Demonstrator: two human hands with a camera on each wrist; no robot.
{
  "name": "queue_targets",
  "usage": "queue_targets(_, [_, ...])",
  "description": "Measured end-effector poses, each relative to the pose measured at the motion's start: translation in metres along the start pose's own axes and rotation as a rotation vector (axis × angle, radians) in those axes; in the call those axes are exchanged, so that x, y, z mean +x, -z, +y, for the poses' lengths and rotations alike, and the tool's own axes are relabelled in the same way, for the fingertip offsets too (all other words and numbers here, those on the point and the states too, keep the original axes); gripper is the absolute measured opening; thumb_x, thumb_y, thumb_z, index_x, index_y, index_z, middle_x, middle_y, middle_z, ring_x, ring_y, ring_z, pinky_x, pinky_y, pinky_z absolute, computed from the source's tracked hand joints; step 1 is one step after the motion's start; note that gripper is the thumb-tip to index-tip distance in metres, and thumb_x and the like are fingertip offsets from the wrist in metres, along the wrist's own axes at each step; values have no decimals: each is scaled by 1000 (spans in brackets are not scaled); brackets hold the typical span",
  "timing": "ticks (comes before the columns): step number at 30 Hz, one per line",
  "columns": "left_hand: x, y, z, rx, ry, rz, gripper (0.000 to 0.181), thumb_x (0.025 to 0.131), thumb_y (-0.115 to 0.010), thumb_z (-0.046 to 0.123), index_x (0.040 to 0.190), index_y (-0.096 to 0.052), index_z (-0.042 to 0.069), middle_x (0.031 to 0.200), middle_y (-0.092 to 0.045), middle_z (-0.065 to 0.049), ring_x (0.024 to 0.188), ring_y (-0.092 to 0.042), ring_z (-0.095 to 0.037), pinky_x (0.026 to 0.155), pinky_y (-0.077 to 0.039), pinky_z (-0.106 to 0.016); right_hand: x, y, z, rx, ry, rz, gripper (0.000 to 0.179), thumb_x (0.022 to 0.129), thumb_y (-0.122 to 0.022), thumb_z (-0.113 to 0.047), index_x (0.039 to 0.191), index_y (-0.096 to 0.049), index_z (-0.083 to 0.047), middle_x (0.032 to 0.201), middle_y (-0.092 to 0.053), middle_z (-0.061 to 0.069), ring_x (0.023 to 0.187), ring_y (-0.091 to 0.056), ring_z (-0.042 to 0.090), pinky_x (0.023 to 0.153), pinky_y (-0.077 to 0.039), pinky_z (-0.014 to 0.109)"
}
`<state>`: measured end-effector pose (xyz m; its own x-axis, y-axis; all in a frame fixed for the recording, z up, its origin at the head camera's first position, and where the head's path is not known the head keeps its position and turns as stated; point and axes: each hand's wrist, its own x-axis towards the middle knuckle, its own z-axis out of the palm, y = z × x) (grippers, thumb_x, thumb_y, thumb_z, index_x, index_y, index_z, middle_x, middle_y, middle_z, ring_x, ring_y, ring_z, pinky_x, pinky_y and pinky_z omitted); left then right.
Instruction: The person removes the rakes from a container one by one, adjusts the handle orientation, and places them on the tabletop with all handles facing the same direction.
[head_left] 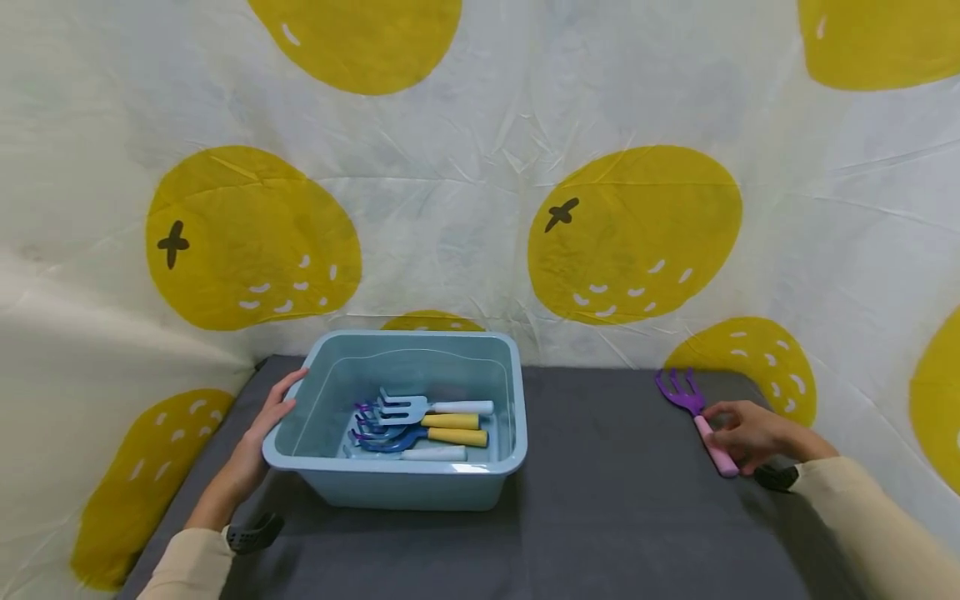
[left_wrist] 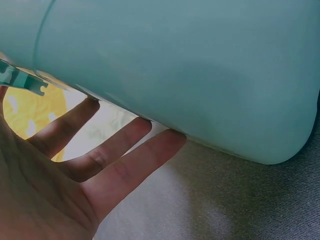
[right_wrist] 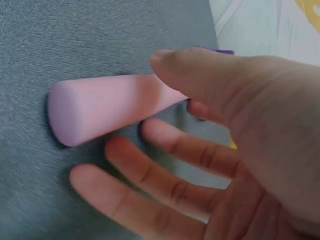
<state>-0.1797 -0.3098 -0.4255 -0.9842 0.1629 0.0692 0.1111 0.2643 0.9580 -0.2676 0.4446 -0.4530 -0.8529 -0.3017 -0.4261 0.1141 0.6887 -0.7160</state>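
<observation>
My right hand point(head_left: 753, 433) is at a small garden fork point(head_left: 722, 458) lying on the dark cloth at the right. The fork has purple prongs and a pink handle. In the right wrist view, thumb and index finger straddle that handle point(right_wrist: 100, 105) and seem to pinch it; the other fingers are spread loosely beside it. My left hand point(head_left: 258, 437) rests against the left side of a light blue tub point(head_left: 401, 490), fingers extended. In the left wrist view, three fingertips touch the edge of the tub point(left_wrist: 200, 65); the thumb is hidden.
Several small garden forks lie piled in the tub, with white handles point(head_left: 462, 407) and yellow handles point(head_left: 457, 437); some prongs overlap. Dark cloth point(head_left: 600, 500) covers the table. A pale curtain point(head_left: 450, 225) printed with yellow fruit hangs right behind it and along the sides.
</observation>
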Motion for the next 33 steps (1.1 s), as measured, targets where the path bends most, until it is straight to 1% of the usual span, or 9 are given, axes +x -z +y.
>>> queue_targets(2, [0, 0, 1, -4, -6, 7, 55, 111, -26, 39, 165, -15, 31, 169, 1, -10, 143, -14, -44, 108, -20, -68, -1, 4, -10, -32, -2, -23, 60, 101, -66, -16, 144, -36, 13, 106, -66, 19, 82, -69, 35, 62, -59, 52])
queue_targets(5, [0, -1, 1, -9, -7, 17, 55, 111, -27, 39, 164, -16, 30, 170, 0, -10, 144, -13, -45, 109, -18, -71, -4, 13, -30, -133, -18, -27, 62, 100, -68, -22, 143, -39, 10, 112, -67, 22, 81, -70, 35, 61, -59, 50])
queue_targets(10, [1, -2, 0, -12, -3, 30, 56, 111, -27, 40, 164, -17, 30, 170, 0, -10, 144, -13, -45, 110, -14, -75, -7, 30, -68, -271, -18, -77, 74, 97, -72, -31, 150, -34, 5, 121, -63, 30, 91, -69, 39, 69, -60, 50])
queue_targets(14, [0, -1, 0, -8, 2, 31, 56, 111, -27, 41, 164, -17, 30, 169, -1, -11, 144, -15, -45, 110, -17, -74, -7, 37, -100, -301, 70, -120, 81, 98, -72, -27, 154, -23, 5, 131, -51, 39, 102, -66, 41, 72, -60, 51])
queue_targets(16, [0, -1, 0, -5, 8, 30, 56, 110, -27, 41, 164, -17, 31, 169, -2, -11, 143, -16, -45, 110, -18, -73, -6, 38, -116, -323, 120, -119, 82, 97, -72, -27, 156, -21, 2, 135, -48, 39, 100, -65, 37, 70, -59, 47])
queue_targets(19, [-1, -2, 0, -4, 14, 30, 56, 110, -27, 42, 164, -16, 31, 169, -2, -12, 143, -17, -45, 110, -19, -73, -2, 40, -140, -371, 188, -121, 83, 97, -72, -29, 157, -20, -3, 140, -42, 38, 101, -65, 35, 74, -57, 44])
queue_targets(24, [-1, -3, 0, -7, 15, 38, 57, 110, -27, 42, 164, -16, 30, 169, -2, -12, 142, -18, -45, 110, -21, -74, 4, 39, -180, -447, 269, -122, 86, 97, -73, -34, 159, -19, -9, 148, -36, 37, 118, -60, 48, 93, -53, 53])
queue_targets(27, [0, -3, 1, -12, 9, 40, 57, 110, -27, 42, 164, -16, 29, 170, -2, -13, 143, -18, -45, 110, -20, -74, 6, 36, -204, -453, 295, -127, 88, 96, -74, -36, 160, -19, -12, 152, -33, 35, 123, -55, 54, 97, -50, 59])
queue_targets(33, [1, -3, 0, -4, -4, 40, 56, 110, -27, 40, 164, -16, 28, 169, -3, -13, 142, -19, -44, 110, -23, -72, 8, 28, -245, -491, 395, -116, 87, 94, -76, -34, 160, -24, -14, 155, -35, 25, 135, -45, 48, 106, -43, 62])
